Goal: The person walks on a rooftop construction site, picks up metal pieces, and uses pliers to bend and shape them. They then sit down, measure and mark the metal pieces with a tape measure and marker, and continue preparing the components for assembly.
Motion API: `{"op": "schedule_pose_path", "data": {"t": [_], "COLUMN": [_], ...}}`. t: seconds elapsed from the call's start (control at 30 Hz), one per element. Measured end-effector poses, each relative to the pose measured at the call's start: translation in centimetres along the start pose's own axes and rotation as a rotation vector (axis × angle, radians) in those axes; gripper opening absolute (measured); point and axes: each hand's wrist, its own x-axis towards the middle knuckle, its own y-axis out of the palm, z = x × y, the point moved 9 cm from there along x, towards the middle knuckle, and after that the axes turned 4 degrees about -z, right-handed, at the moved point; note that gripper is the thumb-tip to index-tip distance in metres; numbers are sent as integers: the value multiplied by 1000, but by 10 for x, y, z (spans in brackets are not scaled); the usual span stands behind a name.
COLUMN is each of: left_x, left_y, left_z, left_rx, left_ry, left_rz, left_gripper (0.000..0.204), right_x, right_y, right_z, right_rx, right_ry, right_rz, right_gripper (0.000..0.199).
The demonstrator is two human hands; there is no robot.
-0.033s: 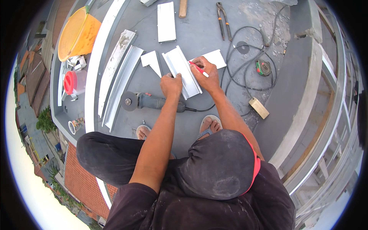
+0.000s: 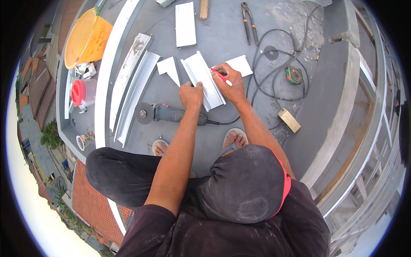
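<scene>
A short piece of silvery metal channel [image 2: 203, 80] lies slantwise on the grey floor before me. My left hand [image 2: 191, 94] grips its near left edge between thumb and fingers. In my right hand [image 2: 231, 83] is a red and white marker pen [image 2: 221, 76], held in a writing grip at the channel's right edge. The pen's tip is close against the metal. Just nearer to me lies an angle grinder [image 2: 171, 115] with a cutting disc, beneath my left forearm. White metal offcuts lie on both sides: a pointed one [image 2: 169, 70] at left, a flat one [image 2: 239, 66] at right.
Long metal channels [image 2: 136, 100] lie at left, near a yellow bucket [image 2: 95, 40] and a red-lidded container [image 2: 82, 92]. Pincers [image 2: 250, 23], a black cable [image 2: 280, 99], a tape measure [image 2: 294, 76] and a wooden block [image 2: 289, 120] are at right, beside a low wall [image 2: 329, 107].
</scene>
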Motion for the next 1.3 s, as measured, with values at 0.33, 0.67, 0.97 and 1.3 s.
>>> {"op": "schedule_pose_path", "data": {"t": [0.33,0.67,0.97,1.3], "left_x": [-4,5,-2,-17], "left_y": [-3,1,-1,-40], "left_z": [-4,6,-2,-19], "left_rx": [-16,-14,-138,-258], "left_ry": [24,52,7,45], "left_rz": [8,-56,40,76], "left_gripper": [34,41,43,95], "right_x": [-5,-71,-82,-97], "right_y": [-2,-32,-18,-139], "right_z": [8,-3,28,14], "right_rx": [-36,-93,-268,-102], "right_ry": [-89,30,-121,17], "right_rz": [19,1,-172,-486], "right_gripper": [25,24,25,17]}}
